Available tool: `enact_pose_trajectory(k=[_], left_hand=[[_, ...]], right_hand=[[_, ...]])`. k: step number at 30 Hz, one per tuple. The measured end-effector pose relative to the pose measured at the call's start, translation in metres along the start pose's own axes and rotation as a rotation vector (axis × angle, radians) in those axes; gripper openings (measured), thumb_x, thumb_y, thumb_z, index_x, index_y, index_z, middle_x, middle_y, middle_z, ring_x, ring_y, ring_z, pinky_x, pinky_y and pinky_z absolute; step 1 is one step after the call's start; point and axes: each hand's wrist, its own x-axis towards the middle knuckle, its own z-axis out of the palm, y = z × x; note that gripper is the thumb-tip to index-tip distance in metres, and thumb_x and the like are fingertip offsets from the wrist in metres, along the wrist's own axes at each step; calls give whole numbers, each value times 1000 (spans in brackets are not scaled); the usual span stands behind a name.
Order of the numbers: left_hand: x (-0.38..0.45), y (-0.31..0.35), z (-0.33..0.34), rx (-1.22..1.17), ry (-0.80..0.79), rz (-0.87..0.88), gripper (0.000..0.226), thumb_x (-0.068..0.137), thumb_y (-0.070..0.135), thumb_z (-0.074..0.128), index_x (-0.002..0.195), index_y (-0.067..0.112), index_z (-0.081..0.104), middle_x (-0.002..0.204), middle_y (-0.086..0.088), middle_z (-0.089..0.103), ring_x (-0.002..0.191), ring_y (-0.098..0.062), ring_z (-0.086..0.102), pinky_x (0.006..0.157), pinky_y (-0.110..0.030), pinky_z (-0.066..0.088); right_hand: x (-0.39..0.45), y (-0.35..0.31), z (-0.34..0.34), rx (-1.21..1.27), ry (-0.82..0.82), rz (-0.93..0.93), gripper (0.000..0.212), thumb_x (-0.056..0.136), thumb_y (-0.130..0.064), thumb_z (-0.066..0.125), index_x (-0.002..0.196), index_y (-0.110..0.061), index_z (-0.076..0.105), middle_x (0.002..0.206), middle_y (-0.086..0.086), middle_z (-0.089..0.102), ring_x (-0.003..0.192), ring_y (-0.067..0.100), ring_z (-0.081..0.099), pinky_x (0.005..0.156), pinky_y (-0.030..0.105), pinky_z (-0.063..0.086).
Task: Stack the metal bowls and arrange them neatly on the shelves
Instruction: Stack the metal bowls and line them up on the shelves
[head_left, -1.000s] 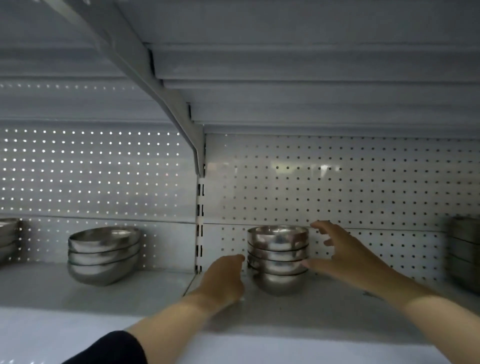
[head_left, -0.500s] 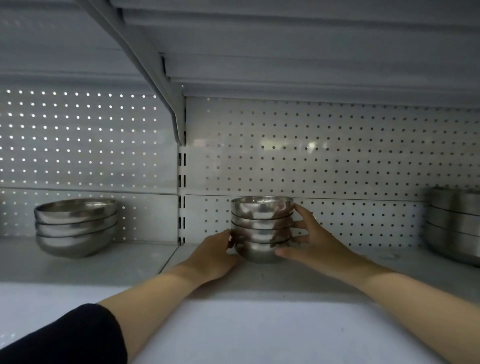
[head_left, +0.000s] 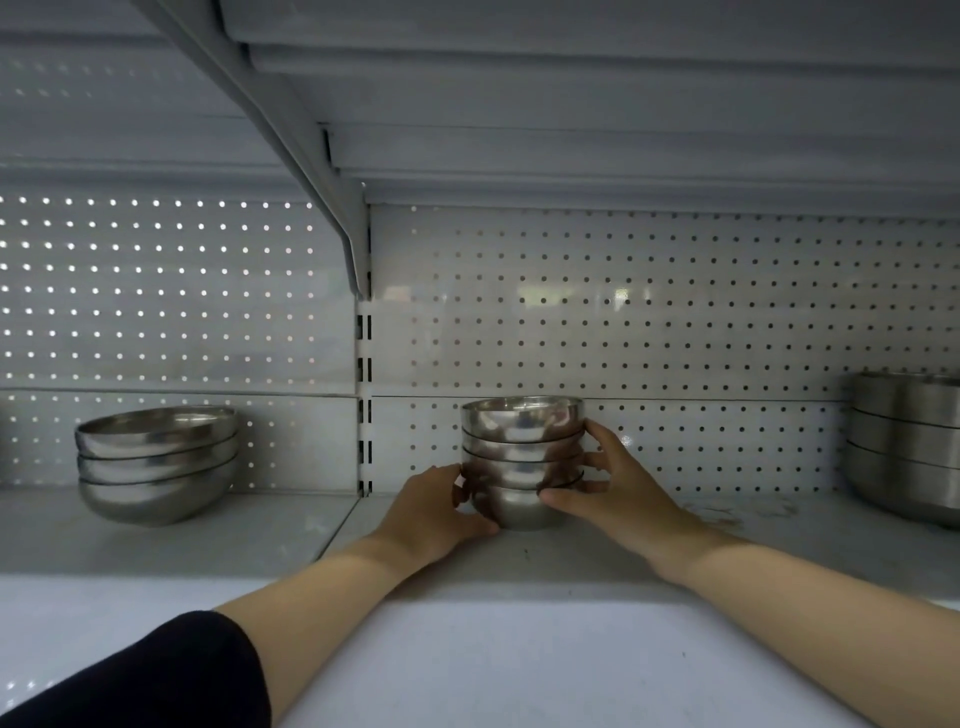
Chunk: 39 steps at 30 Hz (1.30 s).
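1. Both hands are gripping the small bowl stack, which is sitting on the shelf just right of the slotted upright, close to the pegboard back panel.
2. Left hand is cupping the lower left side of the stack, fingers curling round the bottom bowls; the fingertips are hidden behind the metal.
3. Right hand is clamping the right side, fingers spread apart up the rims, thumb pressing on the bottom bowl at the front.
4. Stack is looking like four nested bowls, roughly upright, base touching the shelf.
5. Left wide stack is sitting well apart in the next bay, leaning slightly; large right stack is standing near the frame edge.
6. Risk, my call: smooth metal is slipping easily, so uneven squeeze or a quick slide may be shearing the upper bowls off the lower ones.
7. Risk: pushing too far back is knocking the rims on the back panel and tipping the stack.
8. Risk: letting go one-sided is leaving it crooked, not neat.
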Motion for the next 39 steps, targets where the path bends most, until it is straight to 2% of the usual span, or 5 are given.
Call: enact_pose_trajectory(k=[13, 18, 23, 36, 39], left_hand=[[1, 9, 5, 38, 26, 17, 40, 72, 38, 73, 105, 21, 59, 95, 5, 64, 88, -11, 58, 72, -19, 39], [0, 27, 4, -4, 65, 55, 32, 75, 36, 71, 102, 27, 58, 87, 15, 60, 88, -8, 58, 67, -12, 38], [0, 47, 7, -41, 81, 82, 32, 72, 39, 73, 98, 25, 61, 89, 9, 67, 86, -8, 61, 69, -17, 41], [29, 121, 55, -68, 4, 185, 28, 72, 39, 74, 91, 29, 57, 76, 19, 55, 67, 8, 50, 57, -3, 31], [36, 137, 76, -105, -18, 202, 24, 72, 39, 74, 86, 32, 56, 75, 18, 58, 69, 7, 52, 56, -3, 32]], right_hand=[[1, -3, -8, 13, 45, 11, 73, 66, -22, 84, 127, -36, 44, 109, -11, 60, 106, 5, 56, 86, 21, 42], [1, -14, -30, 18, 19, -20, 62, 66, -21, 84, 104, -50, 44, 102, -18, 59, 99, -1, 57, 76, 14, 42], [-3, -20, -53, 3, 2, -31, 66, 65, -26, 84, 108, -54, 42, 110, -16, 57, 106, 9, 59, 92, 32, 49], [-21, 0, -144, -56, 117, 12, 85, 64, -30, 85, 134, -41, 38, 116, -10, 57, 106, 12, 58, 92, 32, 48], [-26, 11, -167, -61, 129, 19, 81, 63, -31, 85, 128, -44, 40, 111, -15, 58, 99, 0, 57, 80, 22, 49]])
